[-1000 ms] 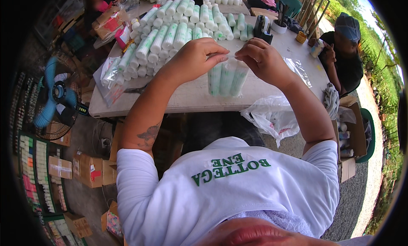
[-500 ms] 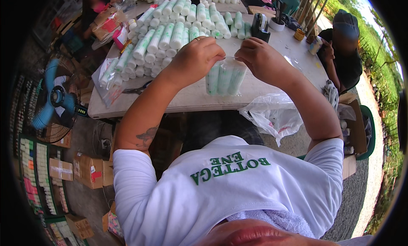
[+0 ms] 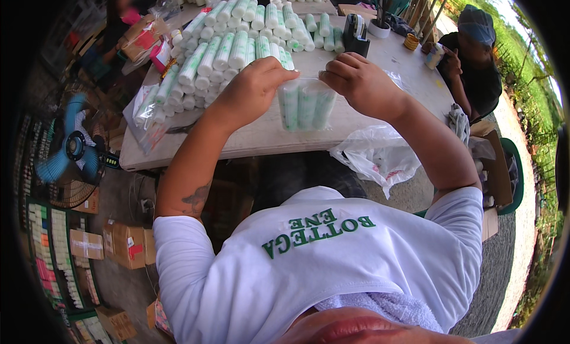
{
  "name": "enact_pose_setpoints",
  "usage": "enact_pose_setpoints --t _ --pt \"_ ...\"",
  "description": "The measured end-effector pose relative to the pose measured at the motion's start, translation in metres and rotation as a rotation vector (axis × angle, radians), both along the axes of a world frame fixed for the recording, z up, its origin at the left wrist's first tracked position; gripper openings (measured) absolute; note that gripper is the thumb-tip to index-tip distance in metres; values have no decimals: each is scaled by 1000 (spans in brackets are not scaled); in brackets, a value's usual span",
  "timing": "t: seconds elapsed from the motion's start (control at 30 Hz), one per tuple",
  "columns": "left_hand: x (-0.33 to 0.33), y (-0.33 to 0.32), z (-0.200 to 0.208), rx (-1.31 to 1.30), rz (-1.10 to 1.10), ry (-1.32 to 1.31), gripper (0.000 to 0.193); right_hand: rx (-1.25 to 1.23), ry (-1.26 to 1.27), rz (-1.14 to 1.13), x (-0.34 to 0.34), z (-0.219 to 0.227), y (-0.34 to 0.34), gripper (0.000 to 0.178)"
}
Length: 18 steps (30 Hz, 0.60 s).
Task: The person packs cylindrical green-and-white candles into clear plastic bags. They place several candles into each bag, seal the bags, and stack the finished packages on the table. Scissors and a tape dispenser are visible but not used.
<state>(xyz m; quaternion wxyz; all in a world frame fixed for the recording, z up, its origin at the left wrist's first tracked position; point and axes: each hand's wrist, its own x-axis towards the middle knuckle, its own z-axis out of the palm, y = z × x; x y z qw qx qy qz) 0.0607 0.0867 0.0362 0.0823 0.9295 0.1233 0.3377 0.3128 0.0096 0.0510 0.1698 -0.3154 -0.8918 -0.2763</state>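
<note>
A clear plastic bag (image 3: 306, 109) hangs upright by the table's front edge, with several white tubes marked in green standing side by side inside it. My left hand (image 3: 252, 85) pinches the bag's top left corner between thumb and fingers. At the opposite top corner, my right hand (image 3: 359, 82) grips the plastic the same way. Behind my left hand rises a large stack of white and green wrapped tubes (image 3: 222, 50). Whether the bag's bottom touches the tabletop, I cannot tell.
The pale table (image 3: 196, 151) holds a tape dispenser (image 3: 356, 35) and a white pot (image 3: 379, 28) at the back. Crumpled clear plastic (image 3: 380, 157) droops over its front edge. A blue fan (image 3: 76, 145) stands left; a co-worker (image 3: 475, 65) sits right, holding a small container.
Both hands and the bag have shifted slightly left in the picture. The hands have drawn a little farther apart, and the bag's top edge looks pulled straighter.
</note>
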Motion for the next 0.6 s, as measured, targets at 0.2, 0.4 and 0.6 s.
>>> enact_pose_setpoints --t 0.2,0.4,0.6 --pt "21 -13 -13 -351 -27 -260 36 100 -34 -4 -5 -4 -4 27" --pt "35 -7 -38 -203 -77 -297 33 -3 256 -31 0 -16 -3 20" --pt "35 -13 -45 -181 -88 -331 27 -115 600 2 -2 -42 -19 20"
